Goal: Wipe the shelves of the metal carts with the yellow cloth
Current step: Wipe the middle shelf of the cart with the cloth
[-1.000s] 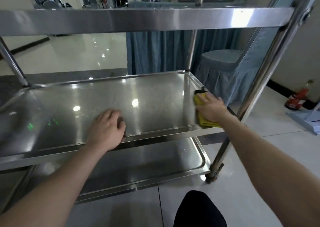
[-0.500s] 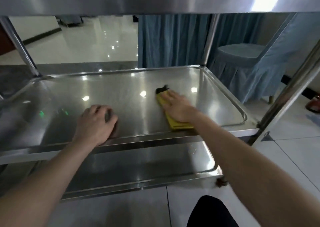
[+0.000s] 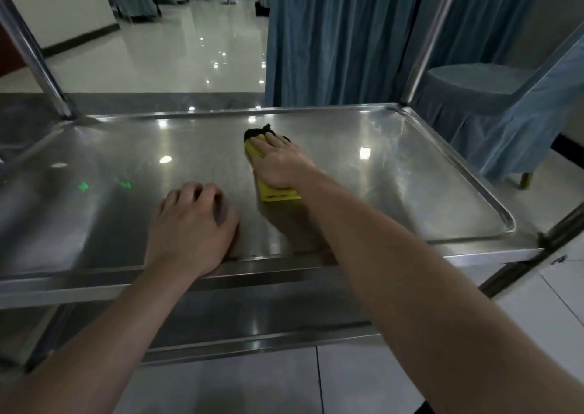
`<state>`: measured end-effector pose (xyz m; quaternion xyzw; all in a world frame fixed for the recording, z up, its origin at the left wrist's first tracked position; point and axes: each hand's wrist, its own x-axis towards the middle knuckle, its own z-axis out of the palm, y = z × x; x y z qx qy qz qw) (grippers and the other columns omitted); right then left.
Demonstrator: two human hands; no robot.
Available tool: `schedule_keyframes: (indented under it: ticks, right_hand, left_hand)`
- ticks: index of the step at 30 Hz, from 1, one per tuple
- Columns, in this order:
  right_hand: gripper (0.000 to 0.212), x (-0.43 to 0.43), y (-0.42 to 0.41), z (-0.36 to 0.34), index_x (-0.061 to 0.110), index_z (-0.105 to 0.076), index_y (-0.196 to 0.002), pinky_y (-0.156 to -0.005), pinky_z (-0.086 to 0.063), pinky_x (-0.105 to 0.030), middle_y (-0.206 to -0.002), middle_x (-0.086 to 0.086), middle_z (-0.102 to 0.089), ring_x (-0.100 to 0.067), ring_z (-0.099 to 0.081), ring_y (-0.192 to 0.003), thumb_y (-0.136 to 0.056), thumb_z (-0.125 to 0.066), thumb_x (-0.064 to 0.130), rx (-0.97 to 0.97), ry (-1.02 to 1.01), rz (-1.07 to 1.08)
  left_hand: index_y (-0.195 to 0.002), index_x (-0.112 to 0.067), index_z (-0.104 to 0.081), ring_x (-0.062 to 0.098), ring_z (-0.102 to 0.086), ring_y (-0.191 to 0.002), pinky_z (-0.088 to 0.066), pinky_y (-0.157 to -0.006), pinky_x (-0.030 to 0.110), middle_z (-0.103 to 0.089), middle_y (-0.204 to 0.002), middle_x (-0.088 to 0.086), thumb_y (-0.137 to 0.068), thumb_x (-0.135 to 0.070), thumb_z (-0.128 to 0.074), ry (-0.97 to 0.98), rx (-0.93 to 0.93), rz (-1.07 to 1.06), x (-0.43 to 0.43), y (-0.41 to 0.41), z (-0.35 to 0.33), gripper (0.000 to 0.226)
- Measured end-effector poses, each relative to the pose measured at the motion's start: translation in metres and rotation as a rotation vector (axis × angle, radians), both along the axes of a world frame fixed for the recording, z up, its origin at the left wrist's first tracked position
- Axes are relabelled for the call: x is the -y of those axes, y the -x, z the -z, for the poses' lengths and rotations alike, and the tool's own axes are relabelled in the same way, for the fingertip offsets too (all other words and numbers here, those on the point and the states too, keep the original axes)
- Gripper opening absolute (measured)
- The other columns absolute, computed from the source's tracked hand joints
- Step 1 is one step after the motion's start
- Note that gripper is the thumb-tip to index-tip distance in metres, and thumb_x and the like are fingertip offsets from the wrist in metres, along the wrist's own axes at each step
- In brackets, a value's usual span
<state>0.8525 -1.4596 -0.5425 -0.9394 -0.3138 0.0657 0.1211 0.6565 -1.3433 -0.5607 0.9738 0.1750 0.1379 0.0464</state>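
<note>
The cloth (image 3: 278,192) lies flat on the middle shelf (image 3: 395,186) of the cart (image 3: 316,273), under our right hand (image 3: 282,163). The right fingers (image 3: 275,144) are straight and spread over it, pressing it down without gripping. A yellow edge shows just left of them, a folded yellow end pokes out behind the heel of the hand, and a black corner (image 3: 252,133) sticks out just past the fingertips.

Left of those fingers and nearer to us, our left hand (image 3: 192,224) rests on the bare steel by the shelf's front rim. The left fingers (image 3: 196,192) are loosely bent and hold nothing. The two hands are near each other but apart.

Below both wrists we see the lower shelf (image 3: 252,315). Well beyond the fingertips, a post (image 3: 423,43) rises from the far right corner and another post (image 3: 34,56) from the far left. Behind them hang a blue curtain (image 3: 331,34) and a covered chair (image 3: 493,97), over a glossy floor (image 3: 177,50).
</note>
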Motion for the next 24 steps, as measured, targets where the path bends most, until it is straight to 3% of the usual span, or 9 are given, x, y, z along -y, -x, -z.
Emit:
schedule_keyframes:
  ticks: [3,6,8,10,12,16,19,21,24]
  right_hand:
    - [0.064,0.1,-0.035,-0.003,0.035,-0.014,-0.171,-0.131,-0.005,-0.044,-0.18,-0.002,-0.003,-0.026,-0.006,-0.165,-0.11,-0.03,0.049,0.035,0.019,0.23]
    - [0.066,0.206,-0.067,-0.002,0.034,-0.023,-0.168,-0.132,-0.006,-0.052,-0.179,-0.007,-0.011,-0.03,-0.009,-0.165,-0.103,-0.029,0.044,0.065,0.009,0.597]
    - [0.068,0.205,-0.07,-0.001,0.025,-0.029,-0.164,-0.132,-0.009,-0.055,-0.176,-0.015,-0.016,-0.037,-0.012,-0.163,-0.097,-0.035,0.037,0.07,0.038,0.697]
    - [0.064,0.147,-0.054,-0.001,0.02,-0.035,-0.162,-0.131,-0.014,-0.051,-0.174,-0.018,-0.02,-0.038,-0.016,-0.161,-0.099,-0.041,0.034,0.085,0.015,0.604]
    - [0.062,0.066,-0.034,-0.002,0.022,-0.037,-0.162,-0.131,-0.016,-0.049,-0.175,-0.014,-0.02,-0.035,-0.016,-0.161,-0.102,-0.045,0.034,0.076,-0.044,0.337]
    - [0.07,-0.042,-0.004,0.005,0.032,-0.019,-0.17,-0.133,-0.006,-0.05,-0.179,-0.007,-0.005,-0.029,-0.003,-0.165,-0.104,-0.038,0.046,0.01,-0.012,-0.019]
    - [0.071,0.008,-0.023,0.006,0.036,-0.018,-0.17,-0.133,-0.009,-0.048,-0.179,-0.002,-0.009,-0.028,-0.01,-0.165,-0.102,-0.03,0.052,0.059,0.028,-0.005]
    - [0.067,0.092,-0.059,0.012,0.034,-0.02,-0.17,-0.132,-0.008,-0.044,-0.179,0.0,-0.012,-0.027,-0.012,-0.164,-0.105,-0.032,0.048,0.065,0.032,0.179]
    - [0.071,0.238,-0.094,0.012,0.034,-0.023,-0.168,-0.133,-0.007,-0.054,-0.179,-0.002,-0.015,-0.029,-0.013,-0.164,-0.099,-0.024,0.053,0.08,0.062,0.519]
  left_hand:
    - [-0.132,-0.028,-0.059,0.035,-0.054,-0.13,-0.042,-0.109,0.05,-0.058,-0.142,0.008,-0.102,-0.054,-0.045,0.019,-0.012,0.002,-0.002,-0.002,-0.001,0.042]
    - [-0.132,-0.027,-0.058,0.035,-0.055,-0.127,-0.043,-0.107,0.051,-0.057,-0.14,0.009,-0.102,-0.055,-0.042,0.001,-0.024,0.001,-0.001,-0.001,0.002,0.045]
    - [-0.13,-0.026,-0.058,0.036,-0.056,-0.124,-0.044,-0.105,0.051,-0.058,-0.138,0.009,-0.101,-0.056,-0.04,-0.005,-0.016,-0.007,-0.001,-0.002,0.001,0.045]
    - [-0.128,-0.026,-0.058,0.036,-0.058,-0.121,-0.045,-0.104,0.051,-0.059,-0.136,0.009,-0.1,-0.057,-0.037,-0.012,-0.019,-0.004,0.0,-0.001,0.001,0.047]
    - [-0.128,-0.027,-0.059,0.036,-0.058,-0.121,-0.046,-0.103,0.051,-0.061,-0.135,0.009,-0.1,-0.058,-0.037,-0.027,-0.019,0.002,0.001,-0.001,-0.001,0.048]
    - [-0.122,-0.027,-0.062,0.039,-0.06,-0.117,-0.047,-0.099,0.051,-0.064,-0.13,0.01,-0.096,-0.059,-0.035,-0.03,0.003,-0.013,0.004,0.0,-0.003,0.049]
    - [-0.123,-0.028,-0.063,0.039,-0.059,-0.12,-0.046,-0.101,0.051,-0.063,-0.132,0.01,-0.098,-0.055,-0.042,-0.005,0.006,-0.019,0.004,0.0,-0.003,0.043]
    - [-0.125,-0.028,-0.062,0.039,-0.058,-0.124,-0.044,-0.104,0.051,-0.061,-0.134,0.01,-0.1,-0.053,-0.047,0.005,-0.006,-0.034,0.002,-0.001,-0.001,0.038]
    - [-0.125,-0.027,-0.061,0.039,-0.058,-0.123,-0.044,-0.103,0.051,-0.061,-0.133,0.011,-0.101,-0.052,-0.047,-0.005,0.003,-0.032,0.002,-0.003,0.001,0.037]
